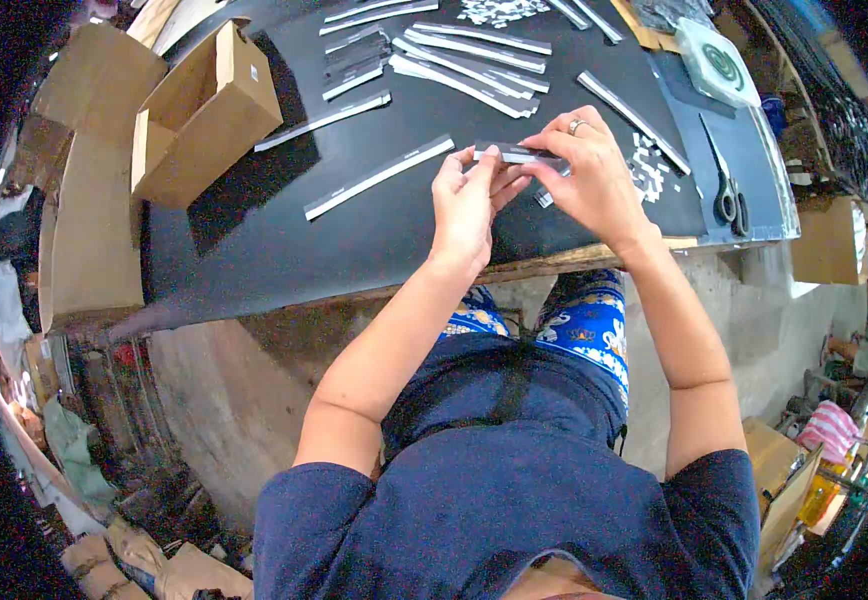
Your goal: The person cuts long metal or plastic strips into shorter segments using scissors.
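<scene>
Across the black table (244, 270), paper-like strips and small pieces are spread. Above its near edge, the held strip (519, 157), dark and white, is kept level by both hands. Its left part is pinched in a narrow grip by the left hand (469, 205), the thumb laid on the white band; its right end is gripped between the thumb and fingertips of the right hand (589, 165), by which it is partly covered. Left of the held strip, a lone strip (379, 180) is laid flat, and farther left an open box (244, 100) is stood. Beyond the held strip, a loose pile (464, 65) of similar strips is fanned out, with white scraps (502, 10) scattered farther off. Right of the held strip, white bits (649, 170) are strewn, partly hidden by the right hand; farther right, scissors (726, 190) are placed, with a clear pack (719, 62) set beyond.
</scene>
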Action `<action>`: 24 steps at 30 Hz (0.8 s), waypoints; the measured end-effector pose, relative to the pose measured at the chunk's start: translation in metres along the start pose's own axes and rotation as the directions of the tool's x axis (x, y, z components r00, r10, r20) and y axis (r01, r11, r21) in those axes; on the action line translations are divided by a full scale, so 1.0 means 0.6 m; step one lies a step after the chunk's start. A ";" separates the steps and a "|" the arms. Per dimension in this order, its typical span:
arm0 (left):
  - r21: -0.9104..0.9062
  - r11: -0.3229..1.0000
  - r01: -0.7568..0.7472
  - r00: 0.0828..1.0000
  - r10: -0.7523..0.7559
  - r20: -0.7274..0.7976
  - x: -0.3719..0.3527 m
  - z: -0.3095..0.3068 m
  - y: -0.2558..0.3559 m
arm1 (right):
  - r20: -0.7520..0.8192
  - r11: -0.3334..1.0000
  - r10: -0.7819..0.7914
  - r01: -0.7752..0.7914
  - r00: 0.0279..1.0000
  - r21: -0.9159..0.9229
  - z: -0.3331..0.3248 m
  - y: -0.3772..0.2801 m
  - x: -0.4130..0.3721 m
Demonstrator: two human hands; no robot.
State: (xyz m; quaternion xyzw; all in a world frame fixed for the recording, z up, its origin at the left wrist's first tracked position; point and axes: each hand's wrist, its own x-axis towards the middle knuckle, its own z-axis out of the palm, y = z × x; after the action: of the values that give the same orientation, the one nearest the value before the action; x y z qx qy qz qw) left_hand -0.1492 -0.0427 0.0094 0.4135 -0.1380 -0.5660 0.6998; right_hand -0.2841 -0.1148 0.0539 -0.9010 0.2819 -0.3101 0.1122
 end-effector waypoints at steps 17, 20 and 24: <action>-0.048 0.988 0.148 0.986 -0.144 0.089 -0.007 -0.034 0.018 | 0.092 0.991 0.076 -0.085 0.993 0.099 0.015 -0.004 -0.003; -0.041 0.986 0.162 0.982 -0.157 0.103 -0.004 -0.037 0.017 | 0.107 0.989 0.083 -0.095 0.991 0.114 0.016 -0.004 -0.005; -0.056 0.976 0.209 0.973 -0.201 0.115 -0.002 -0.040 0.022 | 0.137 0.980 0.114 -0.134 0.984 0.146 0.016 -0.006 -0.005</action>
State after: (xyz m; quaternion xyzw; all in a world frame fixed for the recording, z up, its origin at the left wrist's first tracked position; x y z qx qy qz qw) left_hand -0.1250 -0.0316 0.0045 0.3703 -0.1131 -0.6612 0.6426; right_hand -0.2783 -0.1102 0.0461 -0.8882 0.3049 -0.2650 0.2188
